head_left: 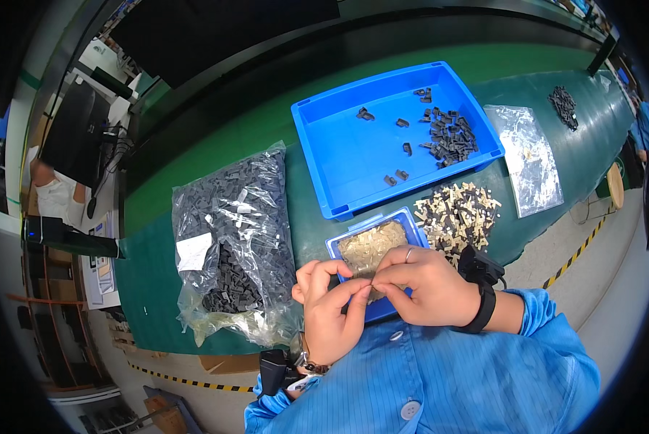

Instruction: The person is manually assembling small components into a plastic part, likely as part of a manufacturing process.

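My left hand (333, 312) and my right hand (427, 288) meet fingertip to fingertip over a small blue bin (332, 248). Thumb and forefinger of each hand are pinched together; whatever they hold is too small and covered to make out. Inside the bin lies a heap of tiny gold-coloured parts (371, 244). Just beyond my right hand, a loose pile of cream and black small parts (457, 217) is spread on the green table mat. A large blue tray (353, 155) stands behind the bin, with black plastic pieces (451, 137) gathered mostly at its right side.
Left of my hands lies a big clear bag of dark plastic parts (232, 224), its mouth toward me. A flat clear plastic bag (528, 163) rests right of the tray. Farther right is a small black heap (563, 107). Another person (57, 195) shows at far left.
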`<act>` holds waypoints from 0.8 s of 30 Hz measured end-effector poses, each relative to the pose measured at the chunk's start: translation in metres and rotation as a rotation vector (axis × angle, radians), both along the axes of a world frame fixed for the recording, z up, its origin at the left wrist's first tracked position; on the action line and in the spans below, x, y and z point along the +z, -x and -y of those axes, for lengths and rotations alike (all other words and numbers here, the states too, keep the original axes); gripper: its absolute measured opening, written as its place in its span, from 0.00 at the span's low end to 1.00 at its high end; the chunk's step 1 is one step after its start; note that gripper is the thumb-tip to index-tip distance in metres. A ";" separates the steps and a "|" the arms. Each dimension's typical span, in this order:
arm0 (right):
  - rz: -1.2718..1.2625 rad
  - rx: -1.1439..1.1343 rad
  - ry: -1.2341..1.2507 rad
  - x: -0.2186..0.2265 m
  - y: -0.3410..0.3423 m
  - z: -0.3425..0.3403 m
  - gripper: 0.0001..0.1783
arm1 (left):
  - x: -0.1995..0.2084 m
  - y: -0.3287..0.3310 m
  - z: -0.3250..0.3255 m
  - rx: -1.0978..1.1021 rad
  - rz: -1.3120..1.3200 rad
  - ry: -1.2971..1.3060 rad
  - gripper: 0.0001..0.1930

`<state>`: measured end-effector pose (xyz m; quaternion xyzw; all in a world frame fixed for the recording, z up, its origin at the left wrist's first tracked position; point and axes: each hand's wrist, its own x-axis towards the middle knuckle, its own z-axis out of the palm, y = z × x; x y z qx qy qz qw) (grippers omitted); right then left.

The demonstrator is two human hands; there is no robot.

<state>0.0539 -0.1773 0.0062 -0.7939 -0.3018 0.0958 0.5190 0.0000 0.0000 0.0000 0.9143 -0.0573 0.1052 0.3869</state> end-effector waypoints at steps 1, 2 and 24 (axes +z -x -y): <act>0.006 0.000 -0.005 0.000 0.000 0.000 0.04 | -0.001 0.000 0.000 -0.007 0.002 0.002 0.03; 0.013 -0.001 -0.009 -0.001 0.000 0.000 0.04 | -0.001 0.000 -0.001 -0.014 0.003 0.004 0.03; 0.472 0.021 0.074 0.001 -0.013 0.012 0.10 | 0.011 -0.001 -0.009 0.030 -0.040 -0.057 0.05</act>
